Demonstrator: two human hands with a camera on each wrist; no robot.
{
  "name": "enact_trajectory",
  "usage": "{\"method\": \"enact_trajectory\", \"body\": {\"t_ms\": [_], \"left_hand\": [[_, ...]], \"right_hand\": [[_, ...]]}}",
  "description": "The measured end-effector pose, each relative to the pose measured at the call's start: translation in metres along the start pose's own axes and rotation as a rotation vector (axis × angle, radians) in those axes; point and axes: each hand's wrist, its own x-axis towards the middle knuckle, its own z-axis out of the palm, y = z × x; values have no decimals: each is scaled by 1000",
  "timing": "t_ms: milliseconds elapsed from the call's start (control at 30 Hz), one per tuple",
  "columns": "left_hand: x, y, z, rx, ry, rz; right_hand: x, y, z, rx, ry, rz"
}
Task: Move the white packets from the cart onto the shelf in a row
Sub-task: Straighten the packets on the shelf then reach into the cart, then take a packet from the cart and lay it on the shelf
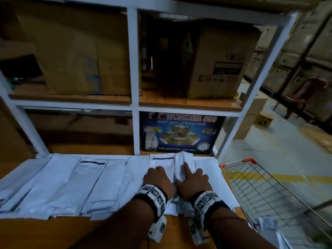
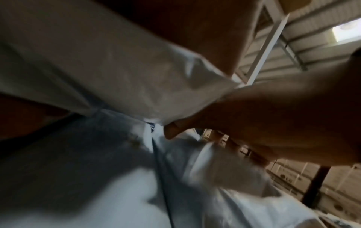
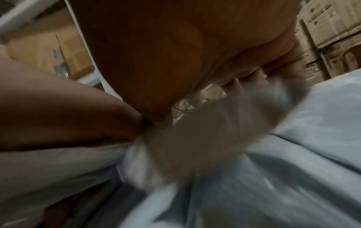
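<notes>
**Side by side: white packets laid along the shelf board**

Flat, glossy white packets (image 1: 93, 184), several edged with a thin dark line near one end, are shown overlapping in a row across the wooden shelf board (image 1: 53, 232). Both hands are pressed on the rightmost packets. The left hand (image 1: 159, 178) is seen with fingers curled under, knuckles uppermost; whether anything is pinched beneath cannot be told. The right hand (image 1: 193, 178) is laid flat, its forefinger extended along a crumpled packet (image 1: 183, 161), nothing grasped. Both wrist views are blurred, only white film and skin being made out.

A white metal shelf frame (image 1: 133, 69) is shown behind, loaded with brown cartons (image 1: 215, 63) and a blue adhesive-tape box (image 1: 181, 133). A wire cart (image 1: 265, 193) with orange corner caps is seen just right of the board, more white packets (image 1: 269, 229) lying in it. Stacked cartons and a chair (image 1: 303, 97) are seen on the concrete floor beyond.
</notes>
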Motion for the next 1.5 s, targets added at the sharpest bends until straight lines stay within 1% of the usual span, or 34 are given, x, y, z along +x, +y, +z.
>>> {"method": "enact_trajectory", "body": {"t_ms": [67,167,267,400,533,667,733,800,900,967,1067,1167,1267,1333,1400,1500], "left_hand": [[1,1,8,29,-4,20],[6,1,13,91,-28,55],[11,1,14,122,-47,56],[16,1,10,115,-38,51],[19,4,10,118,10,73],[10,23,1,152,65,153],[1,42,-4,175,54,222],[-8,65,-7,192,38,320],[-23,106,-1,214,26,476],[-32,140,14,230,-9,559],[-49,193,37,240,-85,637],[-64,248,63,274,-125,715],[-72,300,98,352,-178,745],[-73,331,127,406,-231,758],[-72,359,157,446,-299,763],[-62,394,204,517,-377,743]], "right_hand": [[-3,3,6,-33,-35,39],[-6,9,6,-54,-35,-3],[-8,18,4,-63,-51,-21],[-15,26,1,-45,16,-69],[-22,40,-3,2,74,-99],[-28,66,-20,169,111,-44],[-31,84,-33,252,137,-14],[-36,105,-45,300,168,26],[-43,149,-60,403,188,125],[-51,192,-69,486,213,191],[-58,271,-75,596,278,306],[-65,354,-63,662,293,473],[-66,428,-38,685,243,602],[-60,466,-18,684,175,663],[-51,495,3,687,115,697],[-33,525,38,692,42,730]]}}
